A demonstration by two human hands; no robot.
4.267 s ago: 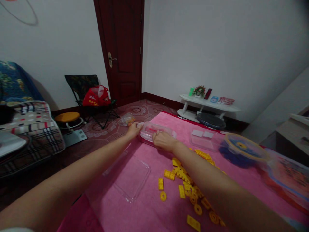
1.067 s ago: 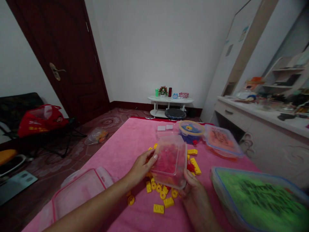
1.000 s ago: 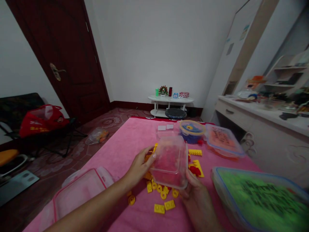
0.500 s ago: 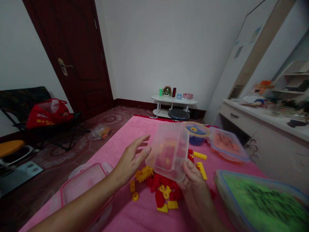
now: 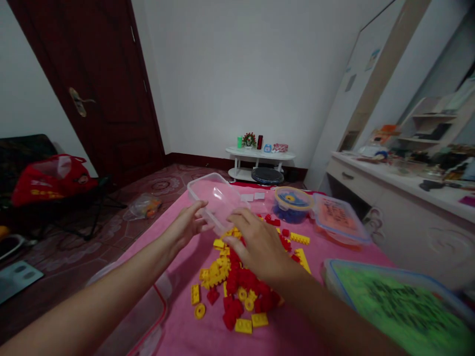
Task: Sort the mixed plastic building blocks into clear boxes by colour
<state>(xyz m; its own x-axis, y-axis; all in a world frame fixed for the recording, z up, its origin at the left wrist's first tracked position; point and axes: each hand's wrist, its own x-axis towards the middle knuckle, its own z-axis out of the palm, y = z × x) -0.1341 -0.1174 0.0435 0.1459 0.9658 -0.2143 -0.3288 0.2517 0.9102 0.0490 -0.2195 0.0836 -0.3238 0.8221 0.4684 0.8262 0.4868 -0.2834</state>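
Note:
A clear plastic container [image 5: 218, 195] is tilted above the far part of the pink cloth. My left hand [image 5: 189, 223] grips its near left edge, thumb over the rim and fingers below. Beside the container's near right corner is my right hand [image 5: 260, 244], fingers bent and thumb apart, with nothing visible between them. Its fingertips overlap the corner; I cannot tell whether they touch. Under and in front of the hands lies a heap of red building bricks [image 5: 237, 277] and yellow building bricks [image 5: 215, 273]. Some loose yellow pieces, such as a small wheel [image 5: 199, 311], lie at its near edge.
A round tub with blue pieces [image 5: 291, 212], a box of orange pieces [image 5: 339, 217] and a box of green pieces [image 5: 401, 296] stand right. A red-rimmed clear lid or box [image 5: 141, 316] lies partly under my left forearm. A white counter [image 5: 401, 183] borders the right.
The container has moved left and away and changed its tilt. My left hand has taken hold of it, while my right hand's fingers have loosened. More of the brick heap is uncovered.

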